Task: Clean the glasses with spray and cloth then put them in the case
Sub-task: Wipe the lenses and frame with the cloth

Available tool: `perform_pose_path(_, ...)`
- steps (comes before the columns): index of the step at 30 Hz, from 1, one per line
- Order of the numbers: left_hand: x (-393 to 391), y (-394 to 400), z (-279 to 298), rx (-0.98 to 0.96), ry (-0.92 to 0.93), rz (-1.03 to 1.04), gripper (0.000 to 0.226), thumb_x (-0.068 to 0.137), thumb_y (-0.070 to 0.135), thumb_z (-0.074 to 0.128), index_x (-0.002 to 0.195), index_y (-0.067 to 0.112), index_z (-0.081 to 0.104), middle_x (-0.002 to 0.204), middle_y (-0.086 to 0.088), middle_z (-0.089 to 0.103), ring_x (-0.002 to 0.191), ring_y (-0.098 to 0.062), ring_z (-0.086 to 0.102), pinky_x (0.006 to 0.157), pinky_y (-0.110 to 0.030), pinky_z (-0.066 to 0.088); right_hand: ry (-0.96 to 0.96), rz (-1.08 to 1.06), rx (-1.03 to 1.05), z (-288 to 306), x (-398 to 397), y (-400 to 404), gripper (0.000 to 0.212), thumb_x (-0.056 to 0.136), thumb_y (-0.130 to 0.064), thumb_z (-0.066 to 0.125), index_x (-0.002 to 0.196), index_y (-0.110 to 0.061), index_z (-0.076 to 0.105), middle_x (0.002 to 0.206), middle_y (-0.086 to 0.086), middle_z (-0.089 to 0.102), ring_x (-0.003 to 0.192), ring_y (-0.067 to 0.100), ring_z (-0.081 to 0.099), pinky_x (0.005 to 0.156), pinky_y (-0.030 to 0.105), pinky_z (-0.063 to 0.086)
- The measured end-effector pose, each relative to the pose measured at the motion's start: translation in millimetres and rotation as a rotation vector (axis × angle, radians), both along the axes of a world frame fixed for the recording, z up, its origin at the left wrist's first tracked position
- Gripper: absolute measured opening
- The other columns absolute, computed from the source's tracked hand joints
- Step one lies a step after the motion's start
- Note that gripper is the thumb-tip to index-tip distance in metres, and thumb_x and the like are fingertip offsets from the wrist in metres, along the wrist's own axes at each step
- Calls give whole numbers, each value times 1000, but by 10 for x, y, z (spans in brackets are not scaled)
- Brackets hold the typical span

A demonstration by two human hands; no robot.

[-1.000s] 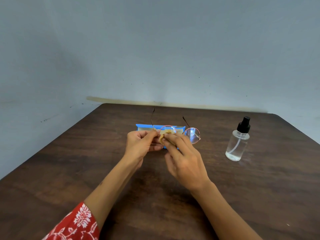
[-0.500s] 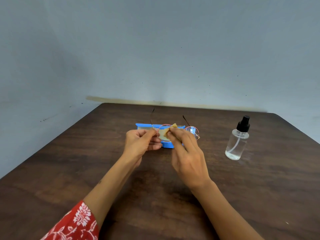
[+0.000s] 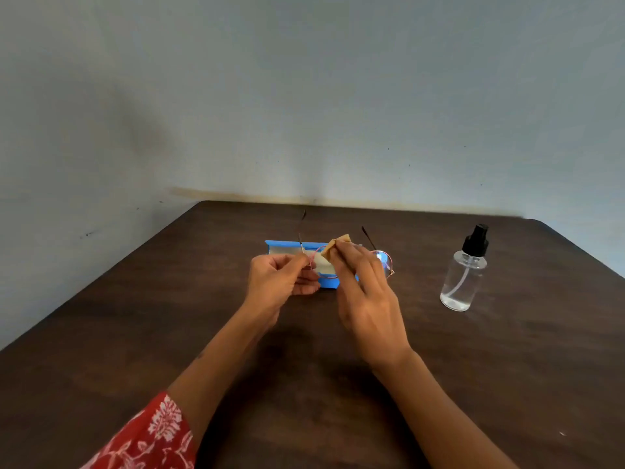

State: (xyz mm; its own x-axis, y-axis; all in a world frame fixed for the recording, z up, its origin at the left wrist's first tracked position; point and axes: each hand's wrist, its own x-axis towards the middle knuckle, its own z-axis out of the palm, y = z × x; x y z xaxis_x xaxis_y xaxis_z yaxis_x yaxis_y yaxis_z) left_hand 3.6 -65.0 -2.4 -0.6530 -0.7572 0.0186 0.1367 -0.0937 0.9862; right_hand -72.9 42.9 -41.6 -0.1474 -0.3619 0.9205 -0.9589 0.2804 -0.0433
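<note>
The left hand (image 3: 280, 279) pinches the glasses (image 3: 384, 262) at the hinge while the right hand (image 3: 365, 292) pinches the cloth (image 3: 333, 247); thin, light frames likely bend easily.

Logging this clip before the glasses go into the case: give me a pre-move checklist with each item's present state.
1. Left hand grips the round pink wire-rimmed glasses at the hinge: ok.
2. Right hand pinches the small tan cloth on a lens: ok.
3. Lenses wiped clean: cannot tell.
4. Blue glasses case lies open behind the hands: ok.
5. Clear spray bottle with black pump upright, apart from the hands: ok.
6. Temples folded for casing: not ok, both stick out.
</note>
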Motion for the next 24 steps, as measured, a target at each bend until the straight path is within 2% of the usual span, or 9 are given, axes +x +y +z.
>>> perform_pose_path(4,-6,-6,-5,0,29,6,21,89,3,57,71,2,67,52,-4,65,47,-10,63,47,-19,53,64,125,39,-23,66,-33,35,95,-5,37,109,5,66,112,18,64,106,28,56,89,37,50)
perform_pose_path(7,-13,-53,-5,3,21,42,21,88,5,59,69,0,65,47,-4,62,41,-10,60,43,-17,50,54,70,-31,-34,33,-48,33,93,0,37,103,7,68,107,18,66,102,27,57,87,36,49)
perform_pose_path(11,-16,-18,-25,-4,13,8,22,88,7,60,68,-1,64,45,-2,61,41,-12,60,44,-17,50,43,-31,-74,-39,-13,-49,33,92,6,38,112,8,63,121,16,55,110,29,55,92,33,46)
perform_pose_path(17,-7,-47,-31,1,37,16,21,88,5,59,69,1,66,48,-4,62,41,-11,60,43,-17,49,85,92,-1,-37,66,-57,40,96,-4,30,103,6,68,107,18,66,103,29,59,90,37,49)
perform_pose_path(21,-15,-44,-39,-4,25,19,22,88,8,60,69,-1,64,47,-4,61,40,-12,60,43,-17,50,14,-28,-58,-35,-11,-39,35,95,2,34,111,9,63,114,21,62,106,31,58,92,36,47)
perform_pose_path(24,-19,-9,-42,-5,28,2,22,88,6,59,67,0,64,47,-5,60,40,-12,59,43,-17,50,42,5,-54,-21,22,-48,36,97,1,31,112,9,64,115,21,62,107,31,58,94,35,47)
